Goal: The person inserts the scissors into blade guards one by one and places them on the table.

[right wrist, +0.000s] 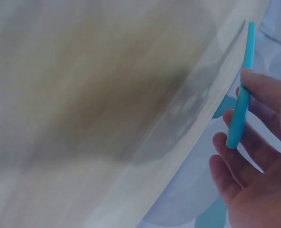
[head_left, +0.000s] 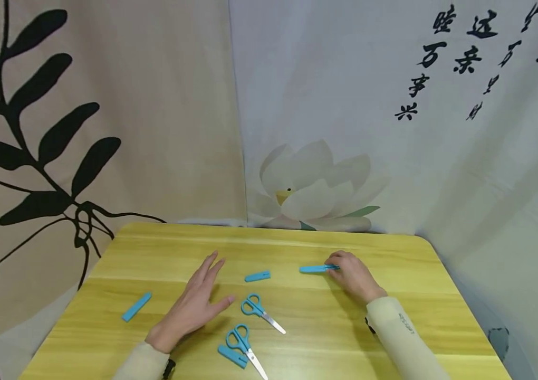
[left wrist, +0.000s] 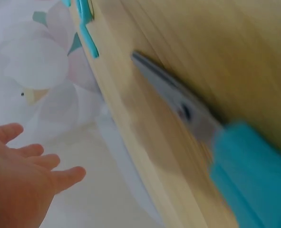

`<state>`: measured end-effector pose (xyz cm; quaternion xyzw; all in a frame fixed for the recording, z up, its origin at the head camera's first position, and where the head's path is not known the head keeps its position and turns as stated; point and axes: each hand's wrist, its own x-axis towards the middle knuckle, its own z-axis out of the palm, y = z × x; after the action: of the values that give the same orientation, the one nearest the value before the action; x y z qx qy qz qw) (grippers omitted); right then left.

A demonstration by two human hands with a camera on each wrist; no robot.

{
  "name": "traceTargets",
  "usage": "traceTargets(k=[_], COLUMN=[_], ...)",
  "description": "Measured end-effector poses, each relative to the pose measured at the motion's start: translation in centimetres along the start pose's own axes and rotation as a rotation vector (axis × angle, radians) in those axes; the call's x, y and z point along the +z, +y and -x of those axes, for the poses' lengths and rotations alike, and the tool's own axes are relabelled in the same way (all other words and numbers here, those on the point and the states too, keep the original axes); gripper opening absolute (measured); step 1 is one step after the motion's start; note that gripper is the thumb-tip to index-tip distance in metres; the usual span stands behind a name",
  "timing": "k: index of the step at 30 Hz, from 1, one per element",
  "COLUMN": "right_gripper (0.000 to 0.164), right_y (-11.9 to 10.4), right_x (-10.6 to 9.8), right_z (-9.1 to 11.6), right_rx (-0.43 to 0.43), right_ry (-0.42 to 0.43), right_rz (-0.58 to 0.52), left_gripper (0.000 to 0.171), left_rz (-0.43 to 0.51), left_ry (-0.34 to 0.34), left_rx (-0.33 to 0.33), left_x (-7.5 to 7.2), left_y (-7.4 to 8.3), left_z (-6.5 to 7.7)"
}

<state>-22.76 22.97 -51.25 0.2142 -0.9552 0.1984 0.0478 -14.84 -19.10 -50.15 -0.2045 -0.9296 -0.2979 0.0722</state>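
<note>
My right hand (head_left: 354,277) pinches a slim blue stick-shaped piece (head_left: 315,269) near the far right of the table. In the right wrist view, my thumb presses on the middle of that long piece, the other fingers behind it; I cannot tell its exact kind. My left hand (head_left: 195,303) has its fingers spread and holds nothing, left of two pairs of blue-handled scissors. The farther scissors (head_left: 255,307) lie near the left thumb. The nearer scissors (head_left: 239,340) overlap a slotted blue piece (head_left: 231,357). Scissors with a metal blade (left wrist: 178,97) loom large in the left wrist view.
Another slotted blue piece (head_left: 257,276) lies between my hands, beyond the scissors. A flat blue strip (head_left: 136,307) is at the left of the wooden table (head_left: 179,248). Printed cloth (head_left: 326,105) hangs behind the table's far edge.
</note>
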Motion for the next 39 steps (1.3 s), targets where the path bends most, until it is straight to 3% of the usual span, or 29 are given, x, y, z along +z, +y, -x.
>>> traceTargets(k=[12,18,23,28,39], right_gripper=[0.021,0.037,0.04,0.04,0.04], right_y=[1.7,1.0,0.0,-0.6,-1.3], right_x=[0.2,-0.3,-0.9,-1.0,-1.2], right_z=[-0.2,0.2,1.0,2.2,5.0], right_rx=[0.1,0.084,0.066,0.044,0.004], right_ry=[-0.096,-0.056,-0.01,0.02,0.048], right_rz=[0.044,0.071,0.06,0.031,0.019], left_gripper=[0.091,0.089,0.089,0.09,0.081], left_rz=[-0.023,-0.04,-0.058,-0.118,-0.209], left_ry=[0.043,0.065,0.067,0.014,-0.02], left_rx=[-0.01,-0.033,-0.073,-0.139,-0.219], left_x=[-2.1,-4.1,-5.9,-7.2,-7.9], left_y=[-2.3,-3.9,-6.1,-8.6,-11.3], left_z=[1.7,3.0,4.6,6.2,7.7])
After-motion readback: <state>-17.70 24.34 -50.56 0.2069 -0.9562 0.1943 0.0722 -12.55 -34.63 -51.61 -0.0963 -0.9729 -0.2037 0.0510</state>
